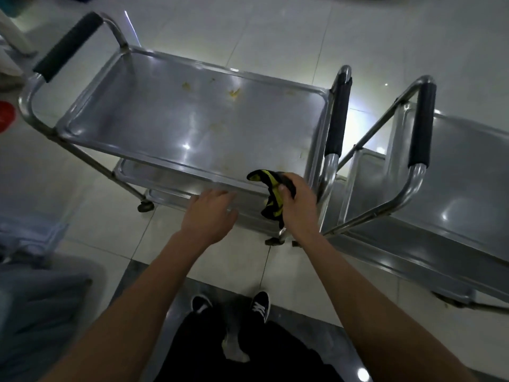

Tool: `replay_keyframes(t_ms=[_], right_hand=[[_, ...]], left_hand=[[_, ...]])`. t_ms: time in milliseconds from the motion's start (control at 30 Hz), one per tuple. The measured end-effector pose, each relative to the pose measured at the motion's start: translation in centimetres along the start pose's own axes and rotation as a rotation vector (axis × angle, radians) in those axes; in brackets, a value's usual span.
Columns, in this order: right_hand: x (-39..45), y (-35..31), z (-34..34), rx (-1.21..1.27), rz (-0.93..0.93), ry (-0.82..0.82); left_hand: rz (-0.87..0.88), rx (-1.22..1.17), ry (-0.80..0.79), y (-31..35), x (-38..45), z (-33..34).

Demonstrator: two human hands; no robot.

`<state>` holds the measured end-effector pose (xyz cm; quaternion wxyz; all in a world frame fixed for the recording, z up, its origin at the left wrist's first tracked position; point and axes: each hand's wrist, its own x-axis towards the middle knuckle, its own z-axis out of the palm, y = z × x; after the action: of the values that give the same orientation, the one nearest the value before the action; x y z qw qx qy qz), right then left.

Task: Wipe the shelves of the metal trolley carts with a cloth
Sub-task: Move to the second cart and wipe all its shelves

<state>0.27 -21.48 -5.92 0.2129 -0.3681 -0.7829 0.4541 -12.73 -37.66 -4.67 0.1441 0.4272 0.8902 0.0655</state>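
A steel trolley cart stands in front of me; its top shelf (170, 125) carries yellowish smears near the far and right parts. My right hand (298, 205) is shut on a black and yellow cloth (271, 198) that hangs over the shelf's near right corner. Fingers apart and holding nothing, my left hand (212, 213) hovers at the shelf's near rim. A second steel cart (457, 172) stands close on the right, partly cut off by the frame edge.
Black foam grips cover the left handle (67, 46) and right handle (337, 117) of the near cart and the handle (421, 125) of the second cart. Lower shelves (162, 186) show beneath. Pale floor tiles surround the carts. A red object (5, 117) lies at far left.
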Motion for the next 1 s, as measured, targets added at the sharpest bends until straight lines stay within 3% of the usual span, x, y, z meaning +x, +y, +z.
replay_keyframes(t_ms=[500, 567, 667, 1000], right_hand=[[8.3, 1.7, 6.3, -0.267, 0.213, 0.483], [8.7, 2.5, 7.2, -0.346, 0.316, 0.446], [8.7, 3.8, 8.3, -0.486, 0.449, 0.252], [9.2, 7.4, 8.9, -0.686, 0.474, 0.02]], left_hand=[[0.335, -0.029, -0.224, -7.9, 16.2, 0.9], [0.37, 0.003, -0.27, -8.3, 17.6, 1.1], [0.403, 0.012, -0.311, -8.9, 18.9, 1.4], [0.419, 0.024, -0.297, -9.0, 21.5, 1.8]])
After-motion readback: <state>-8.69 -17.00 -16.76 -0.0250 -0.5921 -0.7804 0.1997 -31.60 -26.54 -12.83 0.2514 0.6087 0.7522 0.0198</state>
